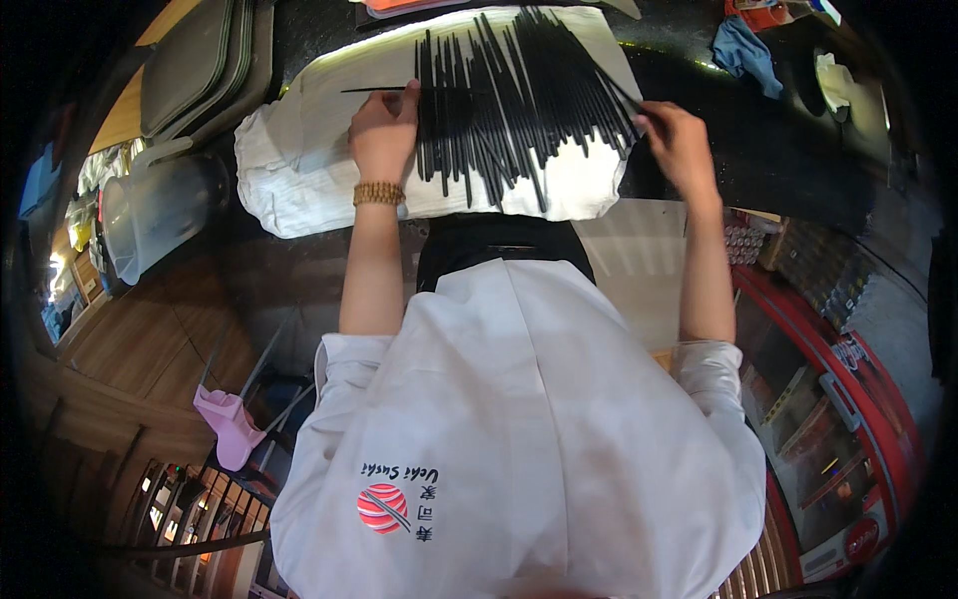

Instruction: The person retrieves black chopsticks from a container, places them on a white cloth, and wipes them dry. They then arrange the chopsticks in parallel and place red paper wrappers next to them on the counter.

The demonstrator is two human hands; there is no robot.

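Many thin black chopsticks (550,90) lie side by side on a folded white cloth (314,161), their ends uneven. A few of them cross the others at a slant. My left hand (383,131), with a beaded bracelet on its wrist, is at the left edge of the spread. Between its thumb and fingers it pinches a single chopstick (359,90) that lies crosswise, partly over the others. Past the cloth's right edge, my right hand (679,142) grips the near end of a slanted chopstick (615,87) at the right side of the spread.
Stacked dark trays (191,67) and a clear plastic pitcher (165,213) stand to the left on the black counter (748,150). At the far right are a crumpled blue cloth (745,56) and a dish with white paper (832,78). A red-framed glass-door fridge (823,419) stands lower right.
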